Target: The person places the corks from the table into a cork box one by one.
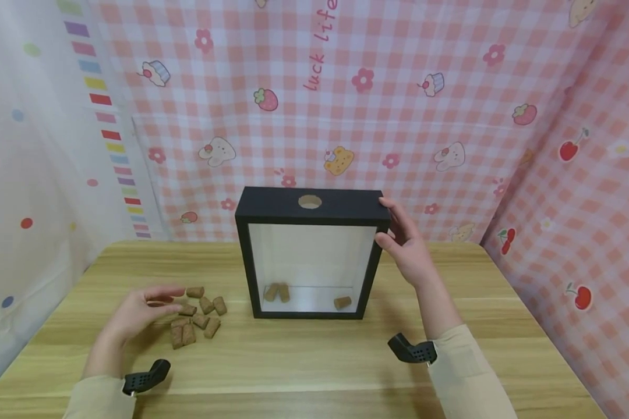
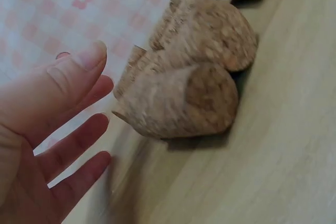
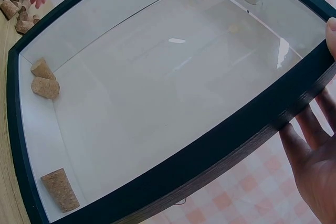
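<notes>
A black shadow box frame (image 1: 272,202) with a clear front and a round hole (image 1: 310,202) in its top stands upright on the table. Inside, two corks (image 1: 284,293) lean together at the left and one cork (image 1: 342,302) lies at the right. My right hand (image 1: 411,256) grips the box's upper right corner, thumb on the front edge, other fingers round the side. Over a loose group of corks (image 1: 212,327) my left hand (image 1: 138,314) hovers. In the left wrist view its fingers (image 2: 86,132) are spread beside the nearest cork (image 2: 178,100), holding nothing.
The wooden table (image 1: 314,372) runs back to a pink checked curtain (image 1: 314,116), with more cloth on both sides. A black wrist camera (image 1: 147,378) sits on the left sleeve, another (image 1: 413,350) on the right one.
</notes>
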A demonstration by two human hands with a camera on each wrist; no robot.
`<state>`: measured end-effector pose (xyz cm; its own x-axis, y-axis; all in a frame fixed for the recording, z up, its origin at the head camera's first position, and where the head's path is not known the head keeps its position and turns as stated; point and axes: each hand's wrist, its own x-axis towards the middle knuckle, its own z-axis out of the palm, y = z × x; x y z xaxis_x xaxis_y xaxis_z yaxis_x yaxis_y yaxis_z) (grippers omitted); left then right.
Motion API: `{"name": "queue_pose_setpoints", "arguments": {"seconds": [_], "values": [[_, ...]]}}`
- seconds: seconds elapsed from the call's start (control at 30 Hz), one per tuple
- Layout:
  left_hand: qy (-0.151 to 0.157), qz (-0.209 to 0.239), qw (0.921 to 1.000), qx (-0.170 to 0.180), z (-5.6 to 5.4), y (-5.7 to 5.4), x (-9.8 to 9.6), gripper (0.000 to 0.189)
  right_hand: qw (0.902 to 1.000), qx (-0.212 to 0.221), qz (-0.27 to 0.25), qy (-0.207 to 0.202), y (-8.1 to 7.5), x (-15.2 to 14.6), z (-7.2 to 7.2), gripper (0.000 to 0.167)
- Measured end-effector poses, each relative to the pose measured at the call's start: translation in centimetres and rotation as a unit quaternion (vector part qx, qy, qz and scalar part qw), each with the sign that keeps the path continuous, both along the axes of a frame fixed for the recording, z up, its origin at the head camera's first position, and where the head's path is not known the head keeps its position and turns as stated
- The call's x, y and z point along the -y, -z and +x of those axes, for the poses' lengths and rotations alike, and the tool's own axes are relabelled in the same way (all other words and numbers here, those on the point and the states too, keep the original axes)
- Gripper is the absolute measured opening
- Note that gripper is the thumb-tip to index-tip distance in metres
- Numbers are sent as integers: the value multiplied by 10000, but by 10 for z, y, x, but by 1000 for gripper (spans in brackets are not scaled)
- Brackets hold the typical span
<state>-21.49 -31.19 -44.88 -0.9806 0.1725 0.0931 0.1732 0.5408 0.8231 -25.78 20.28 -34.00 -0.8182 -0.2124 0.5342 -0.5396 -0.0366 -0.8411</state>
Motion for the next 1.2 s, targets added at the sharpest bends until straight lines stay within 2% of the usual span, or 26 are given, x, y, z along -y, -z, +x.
{"name": "queue_pose_setpoints", "arguments": {"seconds": [0.23, 0.43, 0.6, 0.83, 1.0, 1.2], "values": [[146, -225, 9996, -9, -3, 4, 0, 39, 10000, 8, 23, 31, 0, 0, 0, 54], [75, -326, 9994, 87, -3, 8, 0, 36, 10000, -45, -27, -47, 1, 0, -1, 54], [113, -301, 9995, 17, -5, 14, 1, 31, 10000, -17, -22, -49, 1, 0, -1, 54], [29, -445, 9990, -6, -5, 15, 1, 29, 10000, -17, 1, -12, 0, 0, -1, 54], [-36, -176, 9998, -61, -4, 16, 2, 30, 10000, -45, -6, -34, 1, 0, -1, 54], [-99, 176, 9994, -281, 0, 14, 3, 31, 10000, -17, 1, -3, 1, -1, -1, 54]]}}
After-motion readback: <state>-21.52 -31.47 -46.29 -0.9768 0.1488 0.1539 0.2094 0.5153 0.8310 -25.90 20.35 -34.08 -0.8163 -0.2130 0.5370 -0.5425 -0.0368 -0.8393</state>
